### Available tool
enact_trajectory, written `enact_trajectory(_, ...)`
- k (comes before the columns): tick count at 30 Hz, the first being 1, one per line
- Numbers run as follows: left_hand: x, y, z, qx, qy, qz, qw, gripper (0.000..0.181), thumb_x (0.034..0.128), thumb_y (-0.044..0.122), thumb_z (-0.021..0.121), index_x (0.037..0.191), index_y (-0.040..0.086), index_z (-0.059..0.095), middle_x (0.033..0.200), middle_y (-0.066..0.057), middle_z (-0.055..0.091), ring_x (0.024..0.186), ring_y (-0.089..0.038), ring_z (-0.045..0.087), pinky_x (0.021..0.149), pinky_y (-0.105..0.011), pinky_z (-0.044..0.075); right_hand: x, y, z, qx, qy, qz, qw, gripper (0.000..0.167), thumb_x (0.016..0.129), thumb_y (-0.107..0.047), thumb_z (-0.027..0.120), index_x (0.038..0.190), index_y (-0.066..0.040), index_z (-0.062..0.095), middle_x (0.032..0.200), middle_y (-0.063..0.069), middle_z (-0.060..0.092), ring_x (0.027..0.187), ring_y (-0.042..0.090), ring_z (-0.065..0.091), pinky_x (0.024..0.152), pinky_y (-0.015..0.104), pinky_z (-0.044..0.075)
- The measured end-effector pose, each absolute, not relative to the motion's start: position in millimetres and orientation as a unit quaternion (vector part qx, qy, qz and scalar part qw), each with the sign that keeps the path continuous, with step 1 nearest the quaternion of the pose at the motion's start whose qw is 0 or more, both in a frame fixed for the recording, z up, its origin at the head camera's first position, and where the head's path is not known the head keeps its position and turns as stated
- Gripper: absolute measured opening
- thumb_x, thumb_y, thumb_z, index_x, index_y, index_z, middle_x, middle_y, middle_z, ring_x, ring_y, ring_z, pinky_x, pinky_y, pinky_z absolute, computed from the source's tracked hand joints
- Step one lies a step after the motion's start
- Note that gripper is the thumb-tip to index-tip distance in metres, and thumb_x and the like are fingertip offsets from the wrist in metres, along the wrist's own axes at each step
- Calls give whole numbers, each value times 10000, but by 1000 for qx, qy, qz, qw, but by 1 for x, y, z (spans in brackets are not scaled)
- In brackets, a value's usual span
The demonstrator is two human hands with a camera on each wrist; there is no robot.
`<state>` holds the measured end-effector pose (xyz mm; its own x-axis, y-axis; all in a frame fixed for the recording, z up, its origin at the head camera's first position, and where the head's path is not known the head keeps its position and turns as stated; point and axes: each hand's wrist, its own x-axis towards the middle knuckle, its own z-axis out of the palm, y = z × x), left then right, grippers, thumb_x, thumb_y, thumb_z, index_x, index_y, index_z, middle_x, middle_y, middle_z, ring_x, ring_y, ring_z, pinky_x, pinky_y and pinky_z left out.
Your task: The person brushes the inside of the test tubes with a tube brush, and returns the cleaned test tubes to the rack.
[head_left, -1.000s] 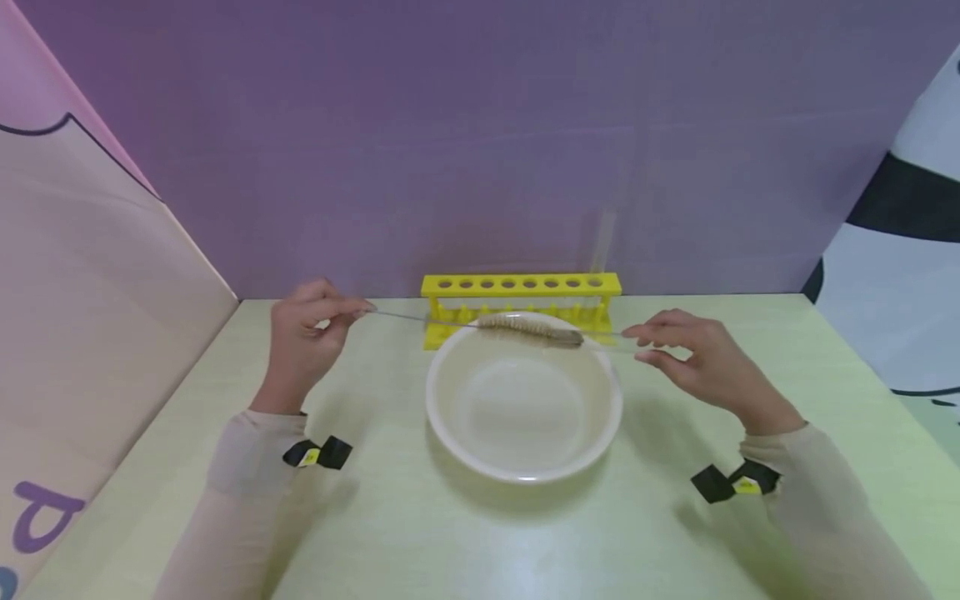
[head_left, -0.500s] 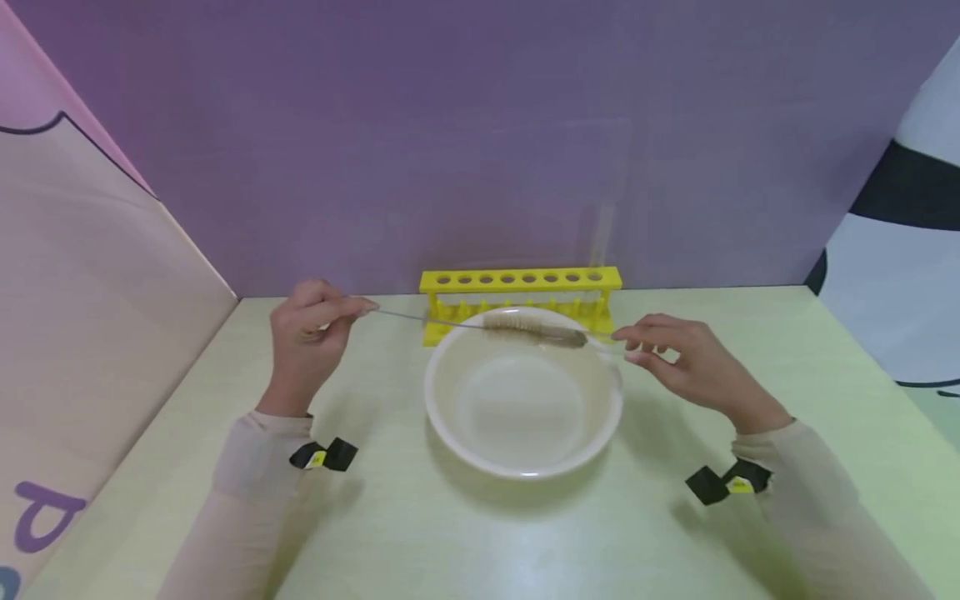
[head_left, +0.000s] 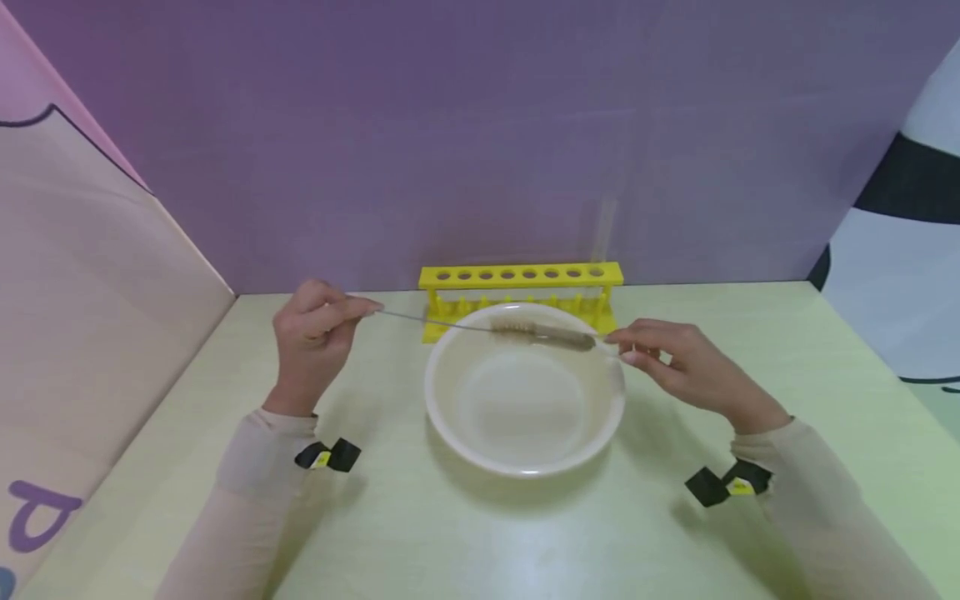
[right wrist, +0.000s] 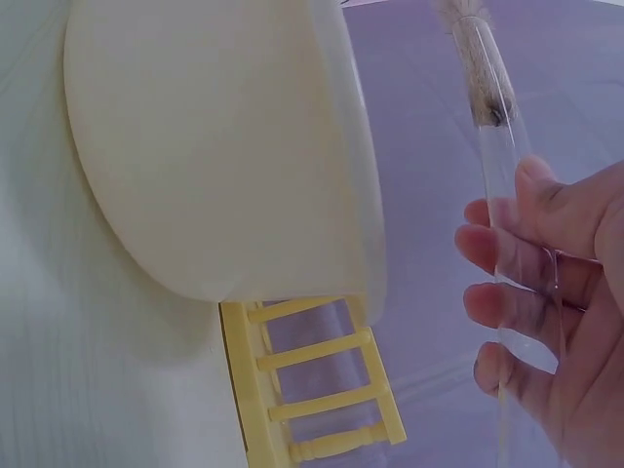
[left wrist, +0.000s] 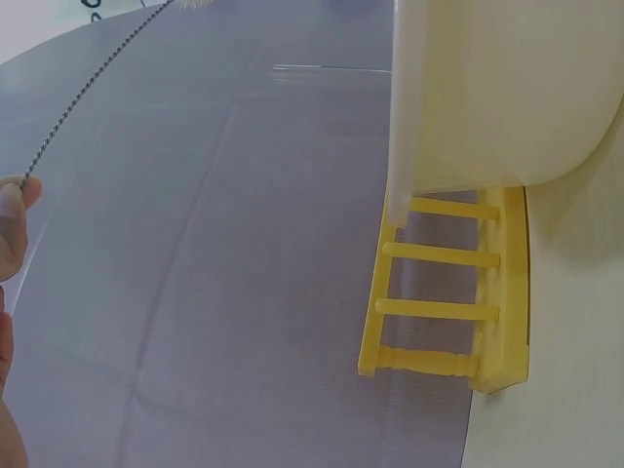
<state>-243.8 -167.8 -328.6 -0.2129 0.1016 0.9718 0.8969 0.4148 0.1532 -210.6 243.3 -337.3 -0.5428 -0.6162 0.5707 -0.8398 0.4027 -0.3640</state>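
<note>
My left hand pinches the twisted-wire handle of a test tube brush between thumb and fingertips. In my right hand is a clear test tube, held by thumb and fingers with its mouth toward the left. The brush's front bristles sit pressed flat inside the tube; the rear bristles stand spread outside its mouth. Brush and tube lie in one nearly level line above the far part of a white basin.
Behind the basin stands a yellow test tube rack with a row of holes. Another clear tube rises upright at its right end. A purple backdrop closes off the table's far edge.
My right hand has moved a little left with the test tube. More of the brush's bristles are now inside the tube. My left hand has shifted only slightly right.
</note>
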Motion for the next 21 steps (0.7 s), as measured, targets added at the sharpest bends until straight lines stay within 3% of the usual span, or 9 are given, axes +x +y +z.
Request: enact_trajectory(21, -239, -156, -329, -410, -660, -365, 514, 276, 732, -190, 613, 740, 52, 745, 616, -58, 498, 567, -204, 389, 571, -242, 262, -212, 238, -341, 447, -819, 317, 169, 194, 874, -2, 625, 1065, 17, 652, 836, 42, 633, 652, 19, 477, 557, 164, 412)
